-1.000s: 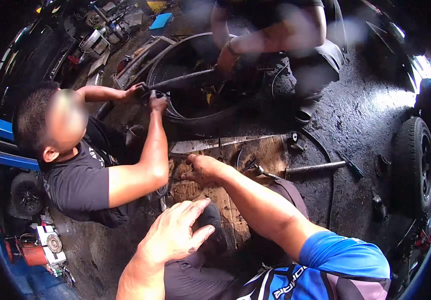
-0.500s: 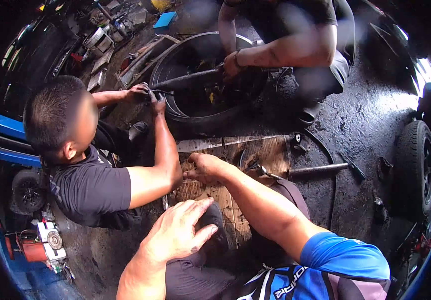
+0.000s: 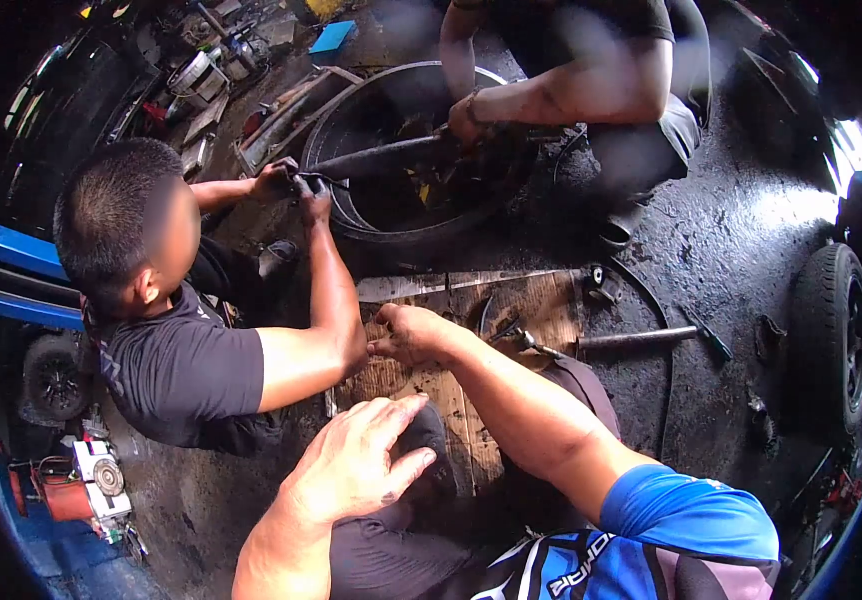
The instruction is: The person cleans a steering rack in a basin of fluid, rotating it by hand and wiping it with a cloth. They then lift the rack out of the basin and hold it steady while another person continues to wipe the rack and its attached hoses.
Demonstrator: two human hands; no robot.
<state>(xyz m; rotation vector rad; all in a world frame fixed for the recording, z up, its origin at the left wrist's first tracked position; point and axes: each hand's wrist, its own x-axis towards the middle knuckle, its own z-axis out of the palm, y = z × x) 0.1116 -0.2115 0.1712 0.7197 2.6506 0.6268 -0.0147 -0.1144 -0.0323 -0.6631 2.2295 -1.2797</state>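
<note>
My left hand (image 3: 356,465) hangs above my knee with its thumb apart from the fingers and nothing in it. Farther forward, my right hand (image 3: 411,335) reaches over the stained cardboard (image 3: 541,300), close to a co-worker's elbow. Its thumb and fingers are spread, and I see nothing held in them. Beside my right forearm lie a dark metal tool (image 3: 523,340) and a curved dark piece (image 3: 485,315). A long metal bar (image 3: 636,340) rests on the floor to the right of the cardboard.
One co-worker (image 3: 186,350) crouches at left, both hands at a thin dark piece. Another person (image 3: 581,90) bends over a large round basin (image 3: 351,225), gripping a dark tube (image 3: 381,158). A tyre (image 3: 831,330) stands at right. A black hose (image 3: 669,370) curves across the oily floor.
The co-worker at left has shifted slightly, head a little higher and to the right. My own hands stay in nearly the same place.
</note>
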